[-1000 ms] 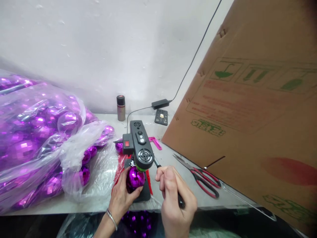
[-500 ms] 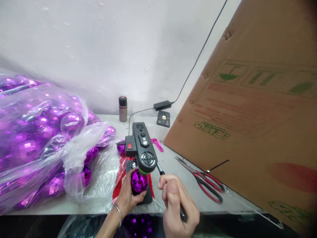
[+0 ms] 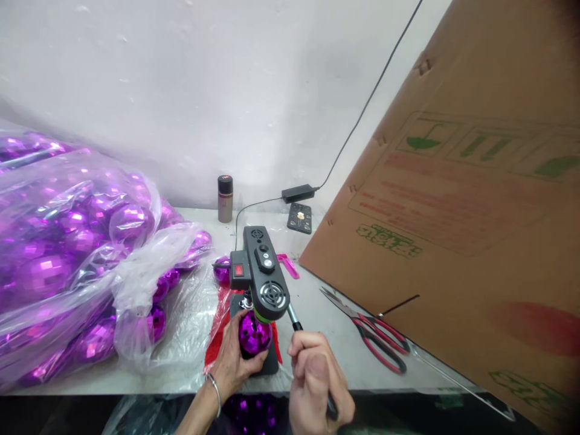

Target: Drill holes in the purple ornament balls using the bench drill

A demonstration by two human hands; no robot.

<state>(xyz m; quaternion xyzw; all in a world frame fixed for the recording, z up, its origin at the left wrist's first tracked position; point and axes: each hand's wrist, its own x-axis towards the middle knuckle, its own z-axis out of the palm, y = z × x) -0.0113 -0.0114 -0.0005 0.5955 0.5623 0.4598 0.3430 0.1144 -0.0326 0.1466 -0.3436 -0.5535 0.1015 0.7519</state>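
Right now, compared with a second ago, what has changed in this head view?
The right hand has moved lower in the picture, toward the wearer, with the lever it grips. The view has shifted slightly too. Nothing was newly grasped or released: the left hand still holds the purple ball under the black device; the scissors stayed put.

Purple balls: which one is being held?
The ball at the front end of the black machine, gripped by the left hand; other visible ones lie untouched.

We look from head height, forward and down, close over the table [image 3: 312,314]. Our left hand [image 3: 232,356] and right hand [image 3: 319,380] sit low, the wall [image 3: 181,90] beyond.
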